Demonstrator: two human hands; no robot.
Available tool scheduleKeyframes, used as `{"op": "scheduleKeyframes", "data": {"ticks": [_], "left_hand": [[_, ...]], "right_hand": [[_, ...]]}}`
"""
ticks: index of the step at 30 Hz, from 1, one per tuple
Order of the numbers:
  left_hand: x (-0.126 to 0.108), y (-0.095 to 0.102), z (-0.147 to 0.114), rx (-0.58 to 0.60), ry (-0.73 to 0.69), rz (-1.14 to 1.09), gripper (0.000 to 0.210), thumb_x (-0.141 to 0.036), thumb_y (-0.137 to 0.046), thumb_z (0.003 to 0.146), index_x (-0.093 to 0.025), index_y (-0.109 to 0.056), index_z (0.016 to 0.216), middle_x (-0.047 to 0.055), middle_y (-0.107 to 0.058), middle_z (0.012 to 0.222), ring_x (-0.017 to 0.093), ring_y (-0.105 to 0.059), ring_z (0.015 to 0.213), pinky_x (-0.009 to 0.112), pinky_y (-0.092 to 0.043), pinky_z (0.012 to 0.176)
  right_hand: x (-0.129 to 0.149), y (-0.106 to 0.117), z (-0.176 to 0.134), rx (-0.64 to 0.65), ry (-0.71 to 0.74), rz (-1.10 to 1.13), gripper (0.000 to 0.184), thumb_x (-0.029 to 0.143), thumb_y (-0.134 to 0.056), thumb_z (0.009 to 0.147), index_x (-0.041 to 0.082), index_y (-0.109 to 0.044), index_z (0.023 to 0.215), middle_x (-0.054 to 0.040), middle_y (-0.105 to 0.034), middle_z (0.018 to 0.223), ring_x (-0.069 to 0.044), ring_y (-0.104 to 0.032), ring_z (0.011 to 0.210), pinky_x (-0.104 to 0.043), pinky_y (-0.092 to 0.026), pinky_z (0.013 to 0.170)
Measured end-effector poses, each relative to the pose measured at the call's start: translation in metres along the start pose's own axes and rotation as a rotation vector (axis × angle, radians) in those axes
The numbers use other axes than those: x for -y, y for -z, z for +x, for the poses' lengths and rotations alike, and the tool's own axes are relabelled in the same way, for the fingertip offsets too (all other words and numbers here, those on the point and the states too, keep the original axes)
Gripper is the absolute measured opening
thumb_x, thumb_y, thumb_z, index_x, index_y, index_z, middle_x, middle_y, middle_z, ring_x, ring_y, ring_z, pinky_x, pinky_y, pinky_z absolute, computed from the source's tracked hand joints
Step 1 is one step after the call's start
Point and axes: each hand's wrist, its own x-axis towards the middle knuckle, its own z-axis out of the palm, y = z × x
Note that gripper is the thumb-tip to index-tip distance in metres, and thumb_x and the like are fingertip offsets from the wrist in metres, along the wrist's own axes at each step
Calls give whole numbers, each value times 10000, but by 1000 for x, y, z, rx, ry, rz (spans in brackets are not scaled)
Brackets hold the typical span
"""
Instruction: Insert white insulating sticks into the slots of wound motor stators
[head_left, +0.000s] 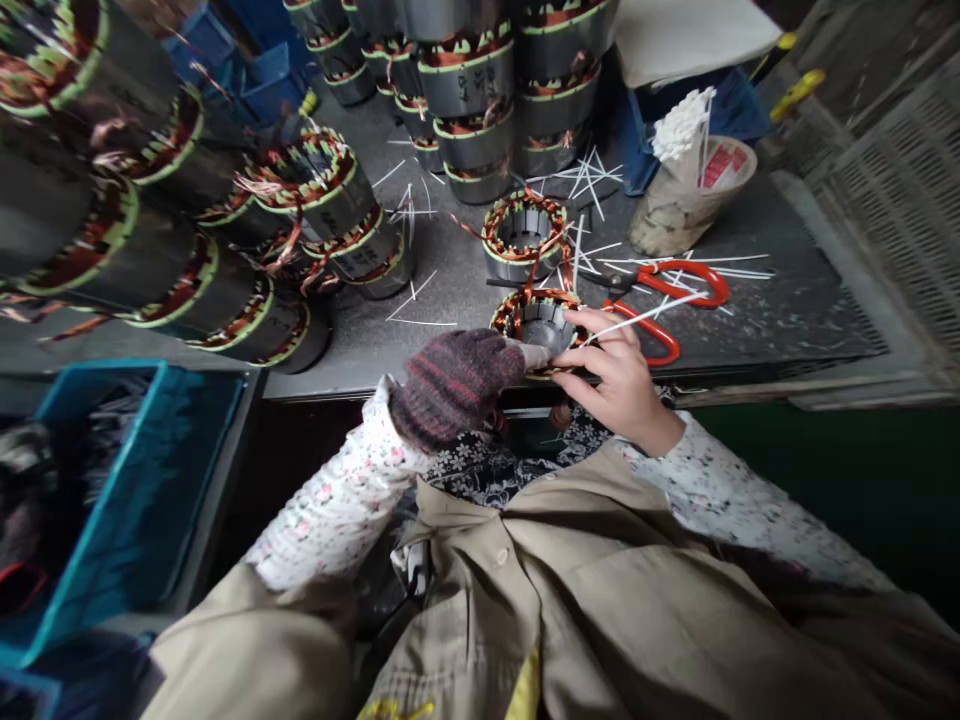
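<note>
A wound motor stator (507, 318), with copper coils and green insulation, rests at the table's front edge. My left hand (461, 385), in a dark striped knit glove with bare-looking pale fingertips, grips its near rim. My bare right hand (619, 385) is at the stator's right side, fingers bent and a thin white strip (651, 318) pinched among them. The strip's free end points right, over red-handled scissors (694, 268). Just behind stands a second stator (517, 268), joined visually by copper leads to the nearer one. My fingers partly hide the near rim.
Stacked stators (469, 110) stand at the back, and more lie piled at the left (172, 215). Loose white strips (596, 180) are scattered about. A cup (679, 215) of white strips stands right, by a blue bin (637, 150). A teal crate (150, 420) is lower left.
</note>
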Motion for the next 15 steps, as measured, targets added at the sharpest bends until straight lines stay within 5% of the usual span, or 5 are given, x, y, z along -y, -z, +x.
{"op": "scheduleKeyframes", "data": {"ticks": [4, 8, 12, 15], "left_hand": [[-1, 11, 19, 190, 70, 33, 270, -250, -532, 992, -236, -719, 1186, 64, -731, 1201, 233, -700, 1027, 345, -567, 823], [-5, 11, 21, 61, -34, 174, 220, -250, -543, 986, -230, -728, 1102, 62, -709, 1261, 280, -639, 1212, 512, -498, 1099], [14, 6, 17, -78, -230, 131, 209, -343, -568, 984, -280, -698, 1134, 12, -631, 1427, 296, -482, 1444, 598, -292, 1285], [30, -4, 24, -51, -290, 10, 183, -407, -551, 992, -277, -680, 1006, 10, -712, 1270, 257, -527, 1414, 533, -309, 1299]], "right_hand": [[5, -1, 3, 31, -11, -8, 92, 233, -652, 919, 254, -720, 860, -63, -710, 1289, -302, -631, 1230, -539, -513, 991], [-3, 11, 12, -94, 10, 59, 135, 294, -614, 931, 251, -683, 823, -62, -748, 1111, -259, -697, 1043, -482, -556, 913], [-53, 36, 47, -532, -164, -99, 238, 389, -538, 958, 247, -577, 770, -40, -666, 801, -209, -657, 776, -404, -556, 752], [-103, 52, 88, -476, -289, -316, 162, 372, -632, 923, 235, -599, 844, -71, -673, 879, -221, -646, 832, -413, -549, 788]]}}
